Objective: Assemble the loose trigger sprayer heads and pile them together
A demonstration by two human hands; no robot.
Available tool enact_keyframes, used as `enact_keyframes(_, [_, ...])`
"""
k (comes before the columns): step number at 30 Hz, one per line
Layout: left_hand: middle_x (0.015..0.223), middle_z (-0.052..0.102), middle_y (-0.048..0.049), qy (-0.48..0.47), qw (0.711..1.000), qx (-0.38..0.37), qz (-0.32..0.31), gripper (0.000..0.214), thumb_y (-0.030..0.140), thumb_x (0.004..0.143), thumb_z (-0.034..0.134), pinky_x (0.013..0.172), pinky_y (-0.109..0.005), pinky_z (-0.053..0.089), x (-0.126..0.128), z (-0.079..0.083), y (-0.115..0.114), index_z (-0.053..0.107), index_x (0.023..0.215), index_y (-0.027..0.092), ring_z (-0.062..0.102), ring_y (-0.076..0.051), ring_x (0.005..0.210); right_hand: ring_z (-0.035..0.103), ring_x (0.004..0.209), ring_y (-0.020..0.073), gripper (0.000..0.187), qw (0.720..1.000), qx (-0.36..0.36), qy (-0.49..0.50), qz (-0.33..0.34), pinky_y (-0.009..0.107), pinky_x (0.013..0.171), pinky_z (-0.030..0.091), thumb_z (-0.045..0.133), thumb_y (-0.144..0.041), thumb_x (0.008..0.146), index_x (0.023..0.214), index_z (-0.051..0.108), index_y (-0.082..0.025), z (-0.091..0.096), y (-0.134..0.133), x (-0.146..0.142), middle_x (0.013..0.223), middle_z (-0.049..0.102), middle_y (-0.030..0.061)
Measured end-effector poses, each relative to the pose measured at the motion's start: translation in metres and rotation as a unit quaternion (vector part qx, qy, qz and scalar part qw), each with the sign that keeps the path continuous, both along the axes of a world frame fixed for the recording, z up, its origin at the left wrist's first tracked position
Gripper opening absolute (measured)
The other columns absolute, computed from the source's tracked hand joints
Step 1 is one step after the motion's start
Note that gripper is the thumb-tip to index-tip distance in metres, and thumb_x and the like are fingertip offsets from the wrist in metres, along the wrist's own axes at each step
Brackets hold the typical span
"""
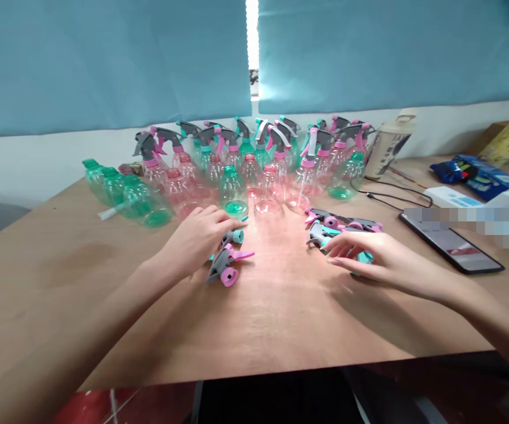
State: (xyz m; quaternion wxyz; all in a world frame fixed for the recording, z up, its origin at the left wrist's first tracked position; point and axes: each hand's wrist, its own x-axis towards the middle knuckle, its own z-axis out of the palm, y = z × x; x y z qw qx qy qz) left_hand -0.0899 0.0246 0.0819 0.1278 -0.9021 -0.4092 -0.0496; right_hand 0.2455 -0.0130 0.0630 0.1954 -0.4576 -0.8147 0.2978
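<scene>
My left hand (199, 238) rests on the wooden table (280, 306), fingers curled over two grey spray heads (228, 259), one with a pink collar, one with a teal collar. My right hand (369, 259) lies flat with fingers stretched out over a small pile of grey, pink and teal spray heads (338, 227). Just beyond my left hand stands an uncapped green bottle (233, 191). Uncapped pink bottles (268, 188) stand beside it. Behind them is a row of pink and green bottles with spray heads fitted (276, 150).
Several green bottles (130, 197) lie on their sides at the left. A phone (451, 241), black cable, white boxes (452, 200) and blue packets (475, 171) sit at the right. A beige container (391, 144) stands by the wall. Blue blinds hang behind.
</scene>
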Motion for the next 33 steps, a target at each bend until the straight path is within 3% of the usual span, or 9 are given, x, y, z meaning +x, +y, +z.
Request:
enact_keyframes(4, [0.096, 0.068, -0.0094, -0.084, 0.994, -0.047, -0.054, 0.035, 0.007, 0.09, 0.038, 0.074, -0.033, 0.043, 0.037, -0.009, -0.003, 0.067, 0.108, 0.015, 0.058, -0.022, 0.089, 0.066, 0.085, 0.0233, 0.029, 0.999, 0.009, -0.011, -0.044, 0.036, 0.071, 0.054, 0.053, -0.045, 0.09, 0.102, 0.065, -0.022, 0.004, -0.005, 0.021, 0.1, 0.07, 0.0082])
enact_keyframes(9, [0.098, 0.066, -0.009, -0.153, 0.976, -0.113, -0.102, 0.025, 0.015, 0.093, 0.045, 0.075, -0.032, 0.046, 0.101, -0.033, 0.003, 0.067, 0.106, 0.016, 0.059, -0.021, 0.09, 0.064, 0.094, 0.0259, 0.027, 0.993, 0.081, -0.052, -0.069, 0.04, 0.079, 0.053, 0.053, -0.043, 0.09, 0.102, 0.066, -0.023, -0.014, -0.011, 0.047, 0.104, 0.068, 0.0083])
enact_keyframes(13, [0.105, 0.063, -0.0091, -0.117, 0.975, -0.114, -0.149, 0.024, 0.011, 0.091, 0.048, 0.083, -0.032, 0.045, 0.142, -0.047, 0.025, 0.064, 0.108, 0.014, 0.055, -0.021, 0.098, 0.058, 0.112, 0.0269, 0.026, 0.984, 0.148, -0.075, -0.072, 0.042, 0.093, 0.049, 0.056, -0.037, 0.089, 0.11, 0.062, -0.023, -0.028, -0.016, 0.053, 0.119, 0.06, 0.01])
enact_keyframes(17, [0.105, 0.064, -0.01, -0.072, 0.976, -0.12, -0.168, 0.029, 0.007, 0.086, 0.052, 0.088, -0.034, 0.043, 0.166, -0.05, 0.048, 0.062, 0.113, 0.013, 0.054, -0.023, 0.098, 0.046, 0.128, 0.0288, 0.045, 0.977, 0.189, -0.089, -0.047, 0.047, 0.105, 0.04, 0.06, -0.039, 0.087, 0.128, 0.051, -0.022, -0.031, -0.009, 0.048, 0.136, 0.049, 0.0131])
enact_keyframes(22, [0.107, 0.062, -0.0141, -0.044, 0.981, -0.126, -0.139, 0.027, 0.011, 0.082, 0.06, 0.084, -0.038, 0.046, 0.172, -0.045, 0.052, 0.066, 0.108, 0.011, 0.056, -0.027, 0.098, 0.044, 0.129, 0.0317, 0.057, 0.965, 0.233, -0.122, -0.018, 0.051, 0.106, 0.037, 0.062, -0.046, 0.085, 0.132, 0.047, -0.018, -0.035, 0.015, 0.039, 0.138, 0.05, 0.0163])
enact_keyframes(25, [0.108, 0.061, -0.0144, -0.033, 0.983, -0.136, -0.121, 0.037, 0.019, 0.08, 0.067, 0.083, -0.039, 0.047, 0.163, -0.044, 0.045, 0.062, 0.117, 0.012, 0.056, -0.03, 0.101, 0.045, 0.128, 0.0333, 0.059, 0.963, 0.236, -0.127, -0.018, 0.053, 0.104, 0.037, 0.061, -0.053, 0.084, 0.13, 0.05, -0.018, -0.04, 0.03, 0.033, 0.137, 0.05, 0.018])
enact_keyframes(28, [0.107, 0.061, -0.0115, -0.036, 0.982, -0.15, -0.108, 0.042, 0.017, 0.08, 0.068, 0.083, -0.037, 0.049, 0.15, -0.045, 0.036, 0.059, 0.121, 0.016, 0.056, -0.029, 0.105, 0.044, 0.129, 0.0333, 0.062, 0.966, 0.231, -0.116, -0.025, 0.052, 0.104, 0.036, 0.052, -0.059, 0.087, 0.131, 0.051, -0.016, -0.04, 0.047, 0.024, 0.139, 0.049, 0.0194])
enact_keyframes(31, [0.119, 0.058, -0.0107, -0.065, 0.978, -0.155, -0.122, 0.032, 0.012, 0.081, 0.064, 0.09, -0.037, 0.047, 0.139, -0.045, 0.022, 0.062, 0.113, 0.017, 0.052, -0.028, 0.116, 0.044, 0.128, 0.0311, 0.057, 0.969, 0.219, -0.112, -0.003, 0.049, 0.104, 0.036, 0.04, -0.057, 0.094, 0.133, 0.051, -0.019, -0.036, 0.068, 0.011, 0.14, 0.049, 0.016])
enact_keyframes(33, [0.121, 0.059, -0.0087, -0.086, 0.973, -0.172, -0.126, 0.027, 0.011, 0.084, 0.062, 0.09, -0.036, 0.046, 0.133, -0.042, 0.01, 0.063, 0.11, 0.019, 0.051, -0.026, 0.116, 0.047, 0.124, 0.0286, 0.046, 0.966, 0.214, -0.133, 0.054, 0.047, 0.1, 0.037, 0.033, -0.05, 0.098, 0.129, 0.056, -0.024, -0.035, 0.081, 0.002, 0.137, 0.052, 0.0121])
